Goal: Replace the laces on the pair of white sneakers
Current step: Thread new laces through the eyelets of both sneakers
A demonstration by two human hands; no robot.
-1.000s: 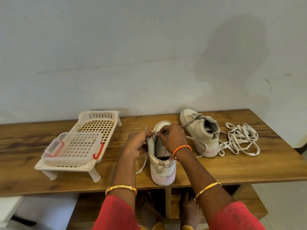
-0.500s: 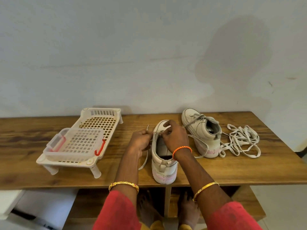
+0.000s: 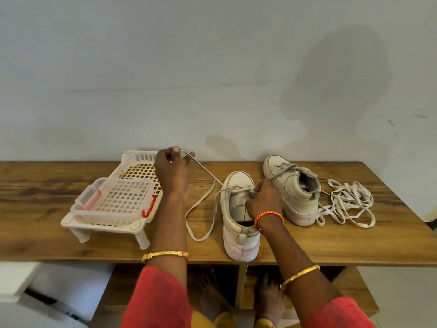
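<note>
Nearest the camera, two red sleeves (image 3: 160,301) are seen, and two gold bangles are counted, one on each forearm; an orange thread band (image 3: 268,215) is worn on the right wrist alone. Two bare feet are glimpsed under the counter (image 3: 47,185), whose wood-grain top carries everything else. Two white sneakers are counted. The near sneaker (image 3: 238,223) is stood at the front edge with its heel toward the camera; its upper is off-white, its sole is tinged pink at the heel, and only its toe-end eyelets are seen to be laced. Its tongue is pressed and gripped at the top by the right hand (image 3: 262,200), fingers curled onto it. A flat, off-white lace (image 3: 201,209) is run from those eyelets: one stretch is drawn taut up and to the left, and a slack loop is left lying on the counter between the left forearm and the shoe. The taut end is pinched between thumb and fingers of the left hand (image 3: 171,169), which is raised above the far end of the rack. One white plastic rack (image 3: 132,229) on short legs is set to the left, and one clear lattice basket (image 3: 113,202) with red clips is rested on it. Farther back and to the right, the second sneaker (image 3: 293,185) is stood just beside the first, toe toward the wall, greyish laces threaded along its front. One tangled pile of loose laces (image 3: 347,204) is spread at its right; how many it holds cannot be told. Behind the counter, a pale stained wall (image 3: 212,67) is seen.
</note>
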